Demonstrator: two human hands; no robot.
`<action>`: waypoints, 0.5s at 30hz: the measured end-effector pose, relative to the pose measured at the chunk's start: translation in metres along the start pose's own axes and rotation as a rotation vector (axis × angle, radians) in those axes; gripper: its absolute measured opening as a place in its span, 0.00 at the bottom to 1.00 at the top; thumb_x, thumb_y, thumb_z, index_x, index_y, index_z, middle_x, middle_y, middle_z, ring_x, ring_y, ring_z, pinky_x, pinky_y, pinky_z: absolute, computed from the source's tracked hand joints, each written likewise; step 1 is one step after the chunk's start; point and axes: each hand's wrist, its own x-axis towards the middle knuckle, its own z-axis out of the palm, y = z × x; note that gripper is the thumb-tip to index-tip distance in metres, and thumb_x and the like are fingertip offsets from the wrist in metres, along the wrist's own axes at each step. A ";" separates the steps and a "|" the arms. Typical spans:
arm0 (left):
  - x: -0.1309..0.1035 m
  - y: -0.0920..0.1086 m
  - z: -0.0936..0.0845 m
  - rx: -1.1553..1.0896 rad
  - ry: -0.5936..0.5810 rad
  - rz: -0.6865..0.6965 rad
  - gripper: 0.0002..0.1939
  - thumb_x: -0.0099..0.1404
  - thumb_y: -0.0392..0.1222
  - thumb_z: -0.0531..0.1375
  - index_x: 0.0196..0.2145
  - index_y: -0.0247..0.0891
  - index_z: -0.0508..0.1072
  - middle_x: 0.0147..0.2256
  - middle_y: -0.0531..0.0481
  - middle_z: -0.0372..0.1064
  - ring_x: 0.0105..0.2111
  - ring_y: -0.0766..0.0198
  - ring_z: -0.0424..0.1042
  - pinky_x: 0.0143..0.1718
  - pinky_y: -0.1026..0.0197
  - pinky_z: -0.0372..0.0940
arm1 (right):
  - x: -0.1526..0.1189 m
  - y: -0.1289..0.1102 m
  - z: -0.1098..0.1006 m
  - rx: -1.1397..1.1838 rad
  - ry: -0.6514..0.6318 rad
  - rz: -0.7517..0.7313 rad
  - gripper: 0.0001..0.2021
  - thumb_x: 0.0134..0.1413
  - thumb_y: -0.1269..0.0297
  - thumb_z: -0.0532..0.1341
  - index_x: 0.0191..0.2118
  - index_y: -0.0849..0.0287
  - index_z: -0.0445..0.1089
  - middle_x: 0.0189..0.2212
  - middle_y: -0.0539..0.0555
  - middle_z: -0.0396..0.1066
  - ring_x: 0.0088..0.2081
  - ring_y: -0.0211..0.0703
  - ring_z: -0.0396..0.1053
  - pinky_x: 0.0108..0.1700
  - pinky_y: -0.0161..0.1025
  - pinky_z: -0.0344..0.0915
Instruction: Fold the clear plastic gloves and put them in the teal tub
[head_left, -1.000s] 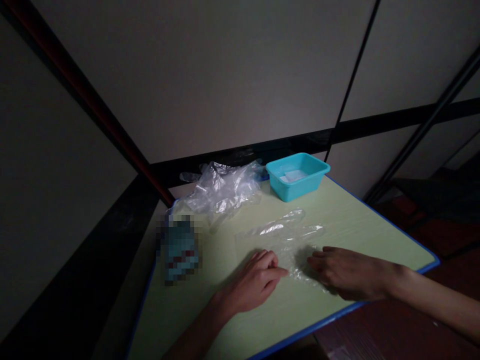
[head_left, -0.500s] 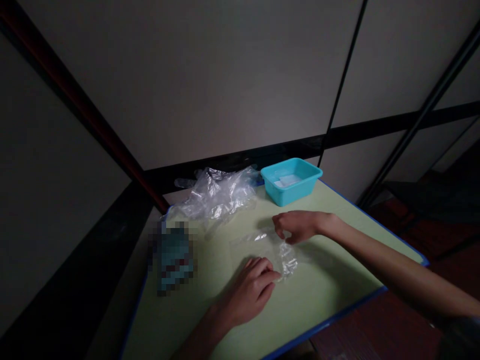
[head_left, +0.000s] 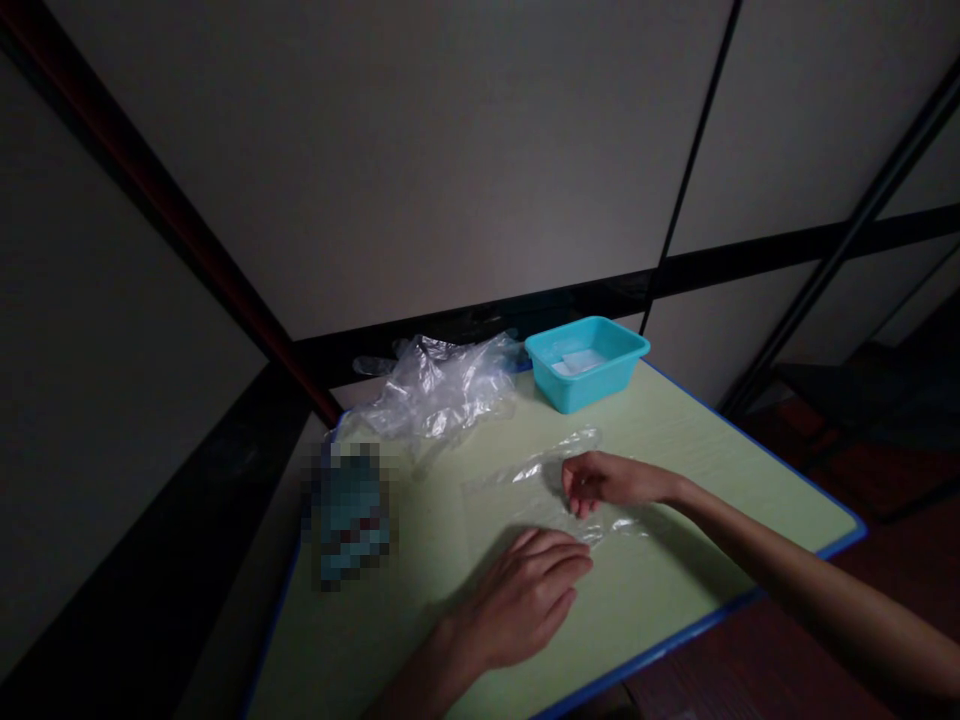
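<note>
Pale green laminate with a blue edge makes up the desk (head_left: 675,590), and nearest the camera the left hand (head_left: 529,600) lies palm down on it, fingers together and stretched flat, tips at the near edge of a clear thin plastic glove (head_left: 551,480) spread on the surface. Just beyond, the right hand (head_left: 600,480) rests on the middle of that glove with its fingers curled under; they seem to nip the film, though the dim light and the clear plastic keep me from telling whether anything is truly pinched. By my reading the step in hand is flattening or folding the glove: one hand pins, the other gathers. A next move would call for a firm hold on slippery film that creases and slides easily.

Farther back and to the left, a blurred bluish box-shaped patch (head_left: 349,520) cannot be identified. Behind it sits a crumpled heap of clear plastic film (head_left: 439,385), and beside that a turquoise rectangular plastic tub (head_left: 586,362) with something pale inside, too small to name. Both forearms are cut off by the frame.
</note>
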 end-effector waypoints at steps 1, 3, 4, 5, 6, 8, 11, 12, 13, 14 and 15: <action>0.000 0.000 0.000 -0.002 -0.006 -0.001 0.15 0.62 0.32 0.50 0.47 0.37 0.62 0.46 0.50 0.65 0.48 0.63 0.59 0.49 0.58 0.53 | 0.002 0.005 0.000 0.009 0.014 0.003 0.03 0.44 0.75 0.52 0.28 0.64 0.61 0.23 0.51 0.67 0.25 0.36 0.68 0.28 0.35 0.64; -0.001 -0.001 0.001 -0.010 -0.017 -0.007 0.14 0.61 0.32 0.51 0.46 0.37 0.63 0.45 0.50 0.65 0.47 0.64 0.60 0.49 0.59 0.53 | 0.003 0.011 -0.003 0.058 0.054 0.012 0.02 0.45 0.72 0.54 0.28 0.63 0.61 0.23 0.51 0.68 0.25 0.36 0.68 0.28 0.35 0.64; -0.001 -0.001 0.000 -0.014 -0.021 -0.008 0.14 0.61 0.32 0.51 0.46 0.37 0.63 0.45 0.50 0.65 0.47 0.64 0.60 0.49 0.59 0.54 | 0.004 0.014 -0.005 0.082 0.082 0.014 0.02 0.45 0.70 0.55 0.29 0.63 0.60 0.23 0.51 0.68 0.25 0.36 0.68 0.28 0.35 0.64; -0.002 -0.001 0.000 -0.018 -0.024 -0.007 0.14 0.61 0.32 0.51 0.46 0.37 0.63 0.46 0.50 0.65 0.47 0.64 0.61 0.49 0.59 0.54 | 0.004 0.015 -0.007 0.103 0.114 0.015 0.04 0.45 0.69 0.55 0.29 0.63 0.59 0.23 0.50 0.67 0.25 0.36 0.68 0.28 0.35 0.64; -0.003 -0.001 0.000 -0.023 -0.027 -0.003 0.14 0.61 0.31 0.51 0.46 0.37 0.63 0.46 0.50 0.65 0.47 0.64 0.61 0.49 0.59 0.54 | 0.003 0.016 -0.010 0.123 0.149 0.013 0.05 0.45 0.67 0.56 0.29 0.62 0.59 0.23 0.50 0.67 0.25 0.36 0.68 0.28 0.35 0.64; -0.005 -0.001 -0.001 -0.027 -0.035 0.009 0.14 0.62 0.32 0.50 0.45 0.38 0.63 0.46 0.51 0.65 0.47 0.64 0.61 0.48 0.59 0.54 | 0.002 0.018 -0.014 0.153 0.220 -0.001 0.07 0.45 0.64 0.57 0.29 0.62 0.59 0.24 0.49 0.67 0.25 0.35 0.68 0.28 0.36 0.64; -0.005 0.000 -0.003 -0.003 -0.034 -0.025 0.15 0.62 0.33 0.50 0.48 0.38 0.62 0.50 0.50 0.61 0.50 0.64 0.58 0.51 0.59 0.52 | 0.003 0.018 -0.016 0.187 0.305 -0.032 0.10 0.44 0.62 0.59 0.30 0.61 0.58 0.25 0.49 0.66 0.25 0.35 0.68 0.29 0.35 0.64; -0.004 0.000 -0.004 0.014 -0.041 -0.043 0.18 0.61 0.34 0.51 0.50 0.37 0.60 0.53 0.49 0.58 0.52 0.64 0.55 0.53 0.60 0.51 | 0.003 0.018 -0.015 0.198 0.324 -0.040 0.10 0.44 0.62 0.59 0.31 0.61 0.58 0.25 0.49 0.66 0.25 0.35 0.68 0.29 0.35 0.64; -0.002 0.000 -0.005 0.037 -0.057 -0.055 0.21 0.61 0.34 0.51 0.52 0.36 0.57 0.55 0.48 0.53 0.54 0.64 0.52 0.54 0.59 0.49 | 0.004 0.018 -0.014 0.210 0.336 -0.046 0.11 0.44 0.61 0.59 0.31 0.61 0.58 0.25 0.48 0.66 0.25 0.35 0.68 0.29 0.35 0.63; 0.000 0.000 -0.005 0.062 -0.083 -0.059 0.24 0.61 0.36 0.52 0.55 0.34 0.53 0.57 0.47 0.48 0.56 0.63 0.48 0.56 0.59 0.47 | 0.006 0.018 -0.012 0.221 0.341 -0.050 0.11 0.44 0.60 0.59 0.32 0.60 0.58 0.25 0.48 0.66 0.25 0.35 0.68 0.29 0.35 0.63; 0.003 0.000 -0.004 0.087 -0.116 -0.051 0.27 0.61 0.38 0.52 0.56 0.33 0.50 0.59 0.45 0.44 0.57 0.62 0.45 0.56 0.59 0.45 | 0.007 0.018 -0.010 0.232 0.342 -0.053 0.12 0.44 0.60 0.59 0.32 0.60 0.58 0.25 0.48 0.66 0.25 0.36 0.68 0.28 0.35 0.63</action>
